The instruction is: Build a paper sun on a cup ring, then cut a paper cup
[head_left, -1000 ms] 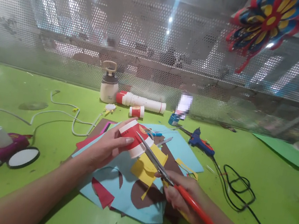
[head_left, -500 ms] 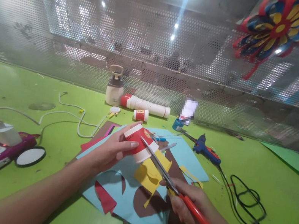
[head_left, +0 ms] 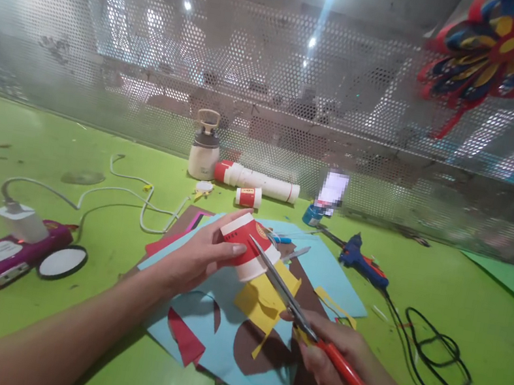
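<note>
Head view: left hand fingers clamped on glossy paper cup; right hand fingers gripping steel-bladed scissors

Bright green tabletop, perforated metal screen behind, ceiling lights apparently reflected in it, colourful paper flower hanging

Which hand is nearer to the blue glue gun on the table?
The right hand. It holds the red-handled scissors in front of the blue glue gun, apart from it. The left hand holds the red paper cup farther to the left.
</note>
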`<state>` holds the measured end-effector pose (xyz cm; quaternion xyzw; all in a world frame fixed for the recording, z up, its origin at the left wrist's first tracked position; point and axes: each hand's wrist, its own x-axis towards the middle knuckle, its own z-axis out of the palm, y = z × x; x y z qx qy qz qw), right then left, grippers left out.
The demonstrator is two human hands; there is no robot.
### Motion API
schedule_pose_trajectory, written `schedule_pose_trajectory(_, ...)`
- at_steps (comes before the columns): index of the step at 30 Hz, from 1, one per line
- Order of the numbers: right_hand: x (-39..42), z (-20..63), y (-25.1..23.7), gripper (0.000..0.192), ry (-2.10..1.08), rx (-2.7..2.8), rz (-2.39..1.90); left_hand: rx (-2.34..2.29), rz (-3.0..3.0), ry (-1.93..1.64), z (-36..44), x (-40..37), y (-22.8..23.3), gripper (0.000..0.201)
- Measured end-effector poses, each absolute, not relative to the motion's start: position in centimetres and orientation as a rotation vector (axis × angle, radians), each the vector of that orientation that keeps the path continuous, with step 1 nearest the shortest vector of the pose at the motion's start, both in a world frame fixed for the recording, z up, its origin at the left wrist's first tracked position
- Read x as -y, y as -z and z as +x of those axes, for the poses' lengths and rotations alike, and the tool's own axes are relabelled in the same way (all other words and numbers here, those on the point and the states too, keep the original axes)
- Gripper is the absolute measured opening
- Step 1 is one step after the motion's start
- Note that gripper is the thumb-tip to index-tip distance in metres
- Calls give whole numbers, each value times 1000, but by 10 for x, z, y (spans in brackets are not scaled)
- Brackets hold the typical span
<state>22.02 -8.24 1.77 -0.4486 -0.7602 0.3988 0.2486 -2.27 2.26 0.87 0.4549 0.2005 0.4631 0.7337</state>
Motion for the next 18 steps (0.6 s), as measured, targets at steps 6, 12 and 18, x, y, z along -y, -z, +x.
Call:
schedule_pose_trajectory(6, 84, 215, -13, 45, -1009, 1996, -1221, -429, 1007, -1035, -22, -21, -8, 58)
schedule_pose_trajectory(12, 85, 212, -12, 48, -820, 2021, -1273, -416, 1024, -1027, -21, -23, -5, 61)
schedule_pose_trajectory(18, 84, 211, -15, 48, -910, 2025, -1298, -426, 1021, -1030, -21, -24, -5, 65)
